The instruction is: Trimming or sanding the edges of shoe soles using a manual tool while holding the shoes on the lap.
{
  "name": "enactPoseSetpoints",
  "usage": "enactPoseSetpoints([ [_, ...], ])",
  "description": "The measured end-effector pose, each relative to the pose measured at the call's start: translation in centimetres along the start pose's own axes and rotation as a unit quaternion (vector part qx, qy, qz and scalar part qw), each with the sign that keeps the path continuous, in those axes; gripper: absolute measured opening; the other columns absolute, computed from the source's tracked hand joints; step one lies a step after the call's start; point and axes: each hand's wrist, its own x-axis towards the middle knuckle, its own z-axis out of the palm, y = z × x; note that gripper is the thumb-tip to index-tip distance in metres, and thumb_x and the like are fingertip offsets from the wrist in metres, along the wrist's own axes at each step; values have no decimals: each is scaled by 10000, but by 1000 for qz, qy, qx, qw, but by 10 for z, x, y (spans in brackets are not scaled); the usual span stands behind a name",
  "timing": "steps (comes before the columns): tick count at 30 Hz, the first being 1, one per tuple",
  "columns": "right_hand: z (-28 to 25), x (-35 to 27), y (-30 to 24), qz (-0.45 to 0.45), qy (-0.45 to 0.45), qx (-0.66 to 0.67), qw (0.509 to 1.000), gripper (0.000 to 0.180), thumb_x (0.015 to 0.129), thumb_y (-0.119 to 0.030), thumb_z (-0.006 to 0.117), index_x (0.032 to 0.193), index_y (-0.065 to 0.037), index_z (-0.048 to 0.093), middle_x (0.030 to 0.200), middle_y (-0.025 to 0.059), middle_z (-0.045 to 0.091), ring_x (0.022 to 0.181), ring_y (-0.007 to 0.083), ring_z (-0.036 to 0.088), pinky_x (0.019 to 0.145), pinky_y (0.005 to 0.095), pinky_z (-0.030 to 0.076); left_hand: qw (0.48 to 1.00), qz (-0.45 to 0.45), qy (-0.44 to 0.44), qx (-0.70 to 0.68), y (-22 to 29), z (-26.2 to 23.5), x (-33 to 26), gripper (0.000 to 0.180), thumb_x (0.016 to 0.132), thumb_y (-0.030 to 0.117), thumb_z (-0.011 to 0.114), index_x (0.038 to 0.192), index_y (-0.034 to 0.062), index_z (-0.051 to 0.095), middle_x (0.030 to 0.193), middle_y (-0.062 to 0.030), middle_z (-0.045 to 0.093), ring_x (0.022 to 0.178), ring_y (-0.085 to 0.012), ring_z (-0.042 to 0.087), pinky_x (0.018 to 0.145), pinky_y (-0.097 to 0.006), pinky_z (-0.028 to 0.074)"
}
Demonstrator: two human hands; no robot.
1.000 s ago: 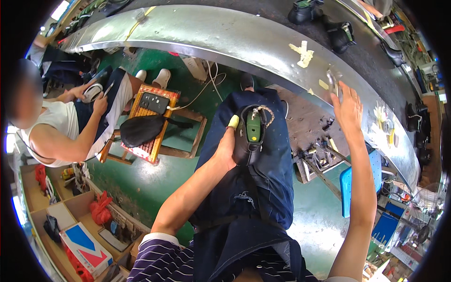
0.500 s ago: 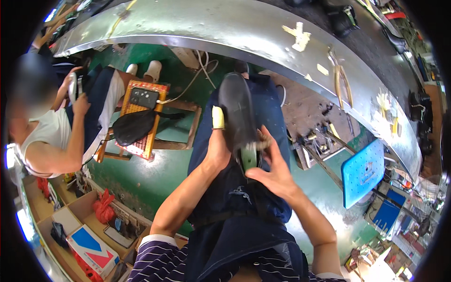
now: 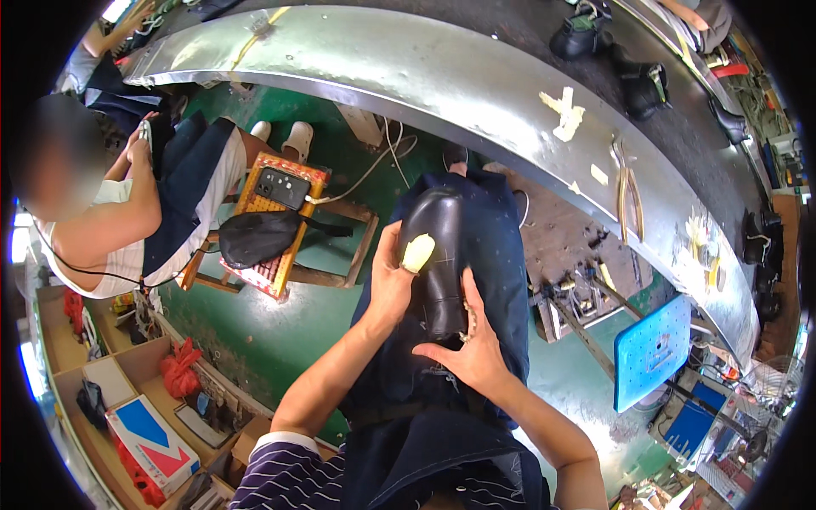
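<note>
A smooth black leather shoe point(image 3: 440, 263) lies over my lap, its rounded end pointing away from me. My left hand point(image 3: 393, 285) grips its left side, the thumb, wrapped in yellow, pressing on the top. At the near right side my right hand point(image 3: 476, 348) cups the shoe, fingers along the edge and thumb stretched out below the near end. Some pale bits show along the fingers of that hand. The underside of the shoe is hidden.
Ahead curves a metal-edged bench point(image 3: 476, 76) with pincers point(image 3: 627, 191) and black shoes point(image 3: 644, 89). At left, a seated person point(image 3: 127, 204) is beside a stool point(image 3: 280, 276) holding a black bag point(image 3: 259, 238) and phone point(image 3: 282, 187). A blue stool point(image 3: 653, 353) stands right, a compartmented box point(image 3: 140, 361) lower left.
The shoe has turned over: the green inner part at its near end is out of sight and smooth black leather faces up. My left thumb has moved onto the leather.
</note>
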Motion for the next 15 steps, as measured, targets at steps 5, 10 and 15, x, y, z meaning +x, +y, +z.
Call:
enactPoseSetpoints([
  [5, -16, 13, 7, 45, 63, 75, 994, 1078, 756, -138, 897, 1593, -43, 225, 1518, 189, 437, 1325, 241, 533, 1103, 363, 443, 998, 13, 67, -10, 5, 20, 3, 346, 973, -8, 583, 1316, 28, 549, 1187, -28, 637, 1070, -122, 606, 937, -258, 485],
  [10, -96, 20, 3, -17, 114, 269, 956, 663, 905, 32, 651, 1498, -106, 389, 1507, 92, 452, 1283, 229, 530, 1094, 393, 436, 990, -91, -25, -105, 27, 8, 6, 338, 1047, 111, 427, 1344, 47, 573, 1116, -66, 686, 939, -139, 661, 790, -275, 529],
  [15, -208, 50, -35, 16, 266, 235, 935, 638, 893, -255, 715, 1457, -64, 487, 1285, 86, 606, 1137, 190, 578, 998, 329, 479, 994, -90, -63, -5, 4, -10, 6, 326, 1077, 245, 455, 1331, 83, 577, 1084, -107, 706, 885, -177, 688, 748, -314, 560],
])
